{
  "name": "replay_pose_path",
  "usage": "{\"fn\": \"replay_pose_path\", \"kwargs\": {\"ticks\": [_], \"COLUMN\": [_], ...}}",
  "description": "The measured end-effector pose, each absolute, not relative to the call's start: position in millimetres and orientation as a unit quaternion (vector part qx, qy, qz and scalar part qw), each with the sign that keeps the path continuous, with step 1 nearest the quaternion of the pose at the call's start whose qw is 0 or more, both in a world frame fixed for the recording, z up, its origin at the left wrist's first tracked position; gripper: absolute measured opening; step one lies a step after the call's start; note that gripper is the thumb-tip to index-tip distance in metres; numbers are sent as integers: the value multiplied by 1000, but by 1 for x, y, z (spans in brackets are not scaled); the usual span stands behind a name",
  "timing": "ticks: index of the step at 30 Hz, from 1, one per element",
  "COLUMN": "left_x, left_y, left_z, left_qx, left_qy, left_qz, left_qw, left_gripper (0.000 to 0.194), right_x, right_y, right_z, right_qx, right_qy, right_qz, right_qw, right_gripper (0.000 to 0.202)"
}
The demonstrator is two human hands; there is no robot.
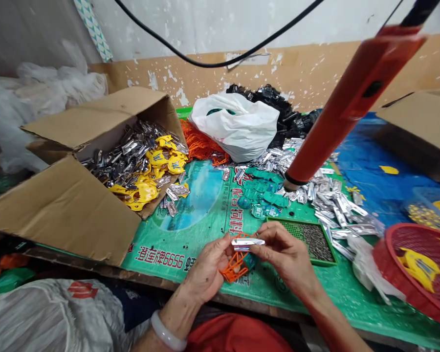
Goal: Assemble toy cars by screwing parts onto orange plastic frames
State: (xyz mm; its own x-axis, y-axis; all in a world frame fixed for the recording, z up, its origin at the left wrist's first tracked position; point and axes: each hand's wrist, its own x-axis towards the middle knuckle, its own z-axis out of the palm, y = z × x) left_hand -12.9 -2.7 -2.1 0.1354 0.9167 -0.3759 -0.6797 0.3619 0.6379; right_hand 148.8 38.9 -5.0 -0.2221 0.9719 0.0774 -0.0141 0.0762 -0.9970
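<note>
My left hand (209,269) is closed on an orange openwork plastic piece (234,269) near the table's front edge. A shiny silver strip (248,242) lies across the top of that piece. The right end of the strip is pinched between the thumb and fingers of my right hand (284,249). Part of a teal piece (248,261) shows just behind the orange one. Beyond my hands is a pile of teal pieces (264,193). Beside my right hand sits a green tray (332,254) of small dark screws (317,239).
A red electric screwdriver (337,102) hangs over silver strips (337,205). At left, a cardboard box (95,210) holds silver and yellow parts. A white bag (238,127), orange parts (203,142) and black parts (293,117) lie at the back. A red basket (392,264) stands at right.
</note>
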Motion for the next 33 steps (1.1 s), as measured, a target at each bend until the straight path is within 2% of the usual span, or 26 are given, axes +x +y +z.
{"fn": "replay_pose_path", "kwargs": {"ticks": [3,9,16,19,21,25,27,30,33], "left_x": [-13,-13,-15,-15,-13,-10,-11,-13,-15], "left_y": [-3,-1,-2,-3,-4,-7,-8,-11,-12], "left_z": [0,3,2,2,2,0,-1,-3,-5], "left_qx": [154,171,135,151,175,221,237,267,314], "left_qy": [380,397,407,412,419,441,447,452,461], "left_qz": [545,552,567,573,579,584,582,571,552], "left_qw": [731,714,704,692,677,645,637,632,620], "left_gripper": [23,32,31,33,33,31,26,22,20], "right_x": [148,142,137,135,134,131,131,133,137], "right_y": [35,26,23,20,16,6,3,3,9], "right_z": [-3,-3,-8,-12,-15,-16,-13,-2,6], "right_qx": [-446,-474,-496,-493,-477,-423,-403,-402,-423], "right_qy": [-609,-610,-593,-595,-636,-781,-807,-769,-669], "right_qz": [489,501,532,535,495,305,260,339,495], "right_qw": [437,390,347,343,351,345,344,363,359], "right_gripper": [25,35,34,28,19,44,39,17,20]}}
